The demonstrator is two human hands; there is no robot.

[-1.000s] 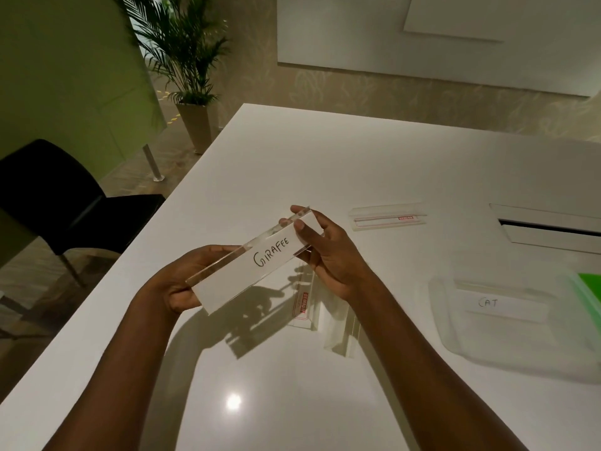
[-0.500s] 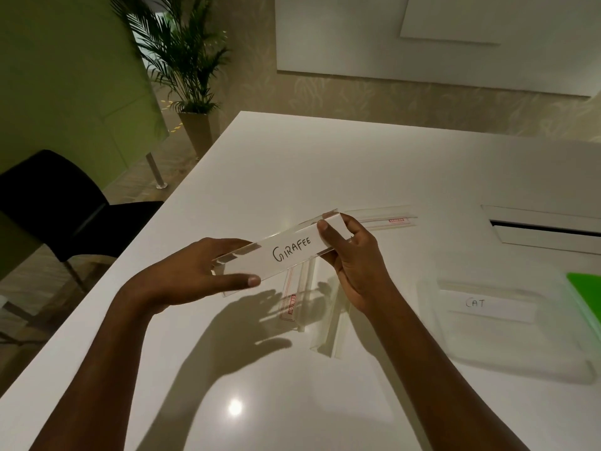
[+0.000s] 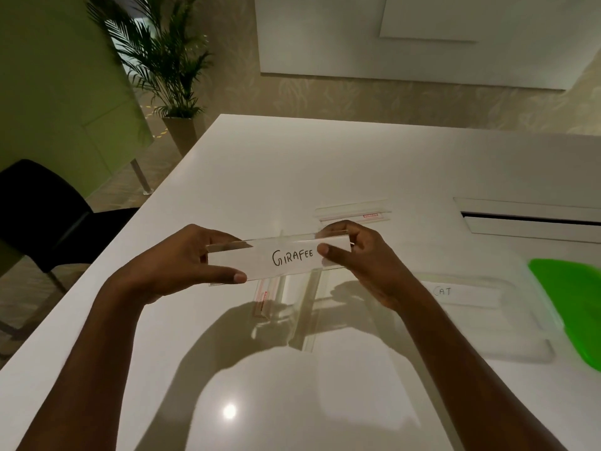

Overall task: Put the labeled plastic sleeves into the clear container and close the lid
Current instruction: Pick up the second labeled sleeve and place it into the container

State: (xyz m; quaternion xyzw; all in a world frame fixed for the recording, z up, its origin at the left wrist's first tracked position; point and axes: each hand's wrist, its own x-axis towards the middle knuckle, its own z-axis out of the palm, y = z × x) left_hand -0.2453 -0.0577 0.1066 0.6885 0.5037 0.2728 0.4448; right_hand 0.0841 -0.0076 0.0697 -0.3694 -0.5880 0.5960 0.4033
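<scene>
White glossy table (image 3: 81, 353). My left hand (image 3: 182, 262) and right hand (image 3: 367, 265) each pinch one end of the clear plastic sleeve with white card (image 3: 286, 258), held level above the table; it reads "GIRAFEE". Step, as I judge it: transfer. Next: move right and lay it in the clear shallow container (image 3: 514, 349) by the "CAT" sleeve (image 3: 455, 292). Bright green lid (image 3: 575, 304) is off. Farther back lies another sleeve (image 3: 354, 213), its red tag illegible

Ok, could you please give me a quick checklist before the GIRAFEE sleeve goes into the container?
1. GIRAFEE sleeve held at both ends by left hand and right hand: ok.
2. Clear container open, green lid off, lying to its right: ok.
3. Room beside the CAT sleeve inside: ok.
4. Label reads clearly: ok.
5. Loose sleeves on the table labeled: cannot tell.
</scene>
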